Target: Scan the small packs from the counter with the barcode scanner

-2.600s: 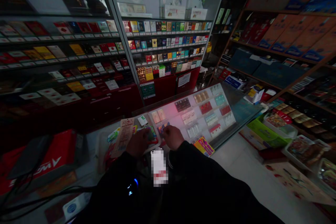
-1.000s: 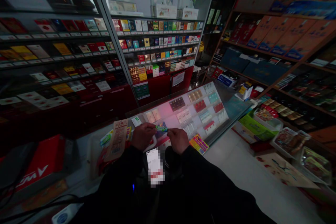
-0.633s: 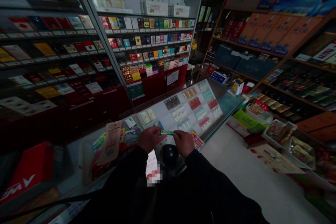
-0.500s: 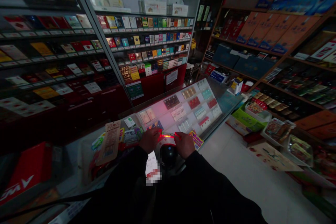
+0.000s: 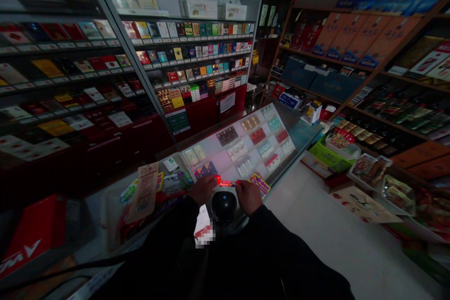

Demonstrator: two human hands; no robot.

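Between my left hand (image 5: 204,189) and my right hand (image 5: 249,196), a small slim packet (image 5: 228,183) is stretched crosswise, pinched at each end by my fingers. Red light falls on its side and on my left fingertips. What kind of packet it is I cannot make out. Just below it, nearer to me, stands a black round-faced scanner (image 5: 224,206) with a small blue spot on top. A white card-like panel with red print (image 5: 202,220) is left of the scanner, partly blurred out. Past my right hand lies a colourful packet (image 5: 259,183).
A glass counter (image 5: 225,157) displays cigarette packs. Left of my hands a bin (image 5: 108,220) holds snack packets, with a red box (image 5: 33,234) beyond. Cigarette shelves (image 5: 197,42) stand behind. Snack tubs (image 5: 369,168) sit on the floor at right, below bottle shelves (image 5: 397,112).
The packet has tilted slightly and shifted a little to the right and down, both hands still on it. The red glow on the counter has faded, and the view has turned slightly.
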